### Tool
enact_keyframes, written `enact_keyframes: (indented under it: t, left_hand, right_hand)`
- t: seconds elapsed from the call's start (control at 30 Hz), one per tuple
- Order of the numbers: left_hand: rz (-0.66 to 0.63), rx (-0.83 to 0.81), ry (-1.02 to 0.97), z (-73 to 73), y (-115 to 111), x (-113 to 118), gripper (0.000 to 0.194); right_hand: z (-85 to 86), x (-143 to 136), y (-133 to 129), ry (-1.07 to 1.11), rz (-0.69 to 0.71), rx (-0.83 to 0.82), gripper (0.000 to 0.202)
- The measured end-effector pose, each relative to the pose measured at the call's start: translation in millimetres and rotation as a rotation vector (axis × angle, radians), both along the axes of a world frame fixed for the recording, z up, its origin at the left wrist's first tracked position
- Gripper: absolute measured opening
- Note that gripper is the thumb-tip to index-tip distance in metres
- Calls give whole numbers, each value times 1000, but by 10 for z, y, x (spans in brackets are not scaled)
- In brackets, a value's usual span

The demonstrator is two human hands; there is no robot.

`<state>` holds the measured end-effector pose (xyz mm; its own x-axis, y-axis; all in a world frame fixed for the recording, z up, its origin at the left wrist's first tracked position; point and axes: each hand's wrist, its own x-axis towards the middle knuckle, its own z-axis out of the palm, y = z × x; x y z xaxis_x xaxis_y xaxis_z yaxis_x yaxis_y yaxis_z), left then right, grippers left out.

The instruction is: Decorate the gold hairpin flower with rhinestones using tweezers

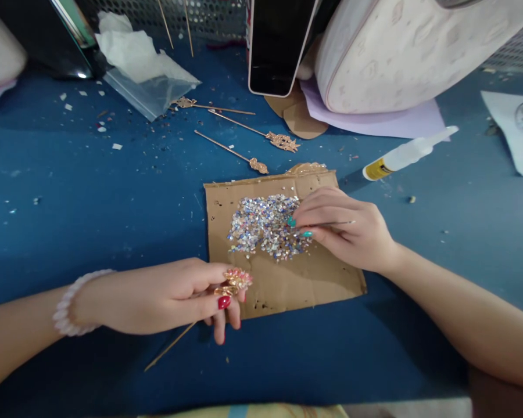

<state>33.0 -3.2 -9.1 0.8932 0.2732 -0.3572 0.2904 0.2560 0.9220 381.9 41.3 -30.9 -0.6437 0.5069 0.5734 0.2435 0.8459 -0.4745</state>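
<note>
My left hand (178, 296) is closed on a gold hair stick (169, 348). Pink and clear stones cover part of its ornate head (237, 280), held between thumb and fingers, while the thin shank slants out below the hand. Over the pile of small glittering rhinestones (261, 223), my right hand (348, 223) pinches a thin pointed tool (337, 223), whose tip is hidden among fingers and stones. Silver, blue and a few pinkish stones make up the pile. It lies on a piece of brown cardboard (305, 284), which passes partly behind my left fingers.
Bare gold hair sticks (281, 141) lie beyond the cardboard. A glue bottle (401, 157) with a yellow label rests at the right. Farther back are a phone (279, 46), a plastic bag (143, 87), a pale bag (401, 58) and a lilac sheet (375, 125).
</note>
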Motion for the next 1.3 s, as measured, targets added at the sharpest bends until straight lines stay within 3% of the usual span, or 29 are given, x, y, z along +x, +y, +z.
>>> enact_keyframes:
  t: [0.47,0.77,1.3]
  left_hand:
    - [-14,55,47,69,31,12,18]
    - [77,-82,107,17,-32,-38,26]
    - [69,-145,104,-2,-9,-53,27]
  right_hand:
    - [36,15,-3,0,109,-54,14]
    - [17,8,-22,-5,95,-49,15]
    - [39,-3,-37,-2,75,-37,14]
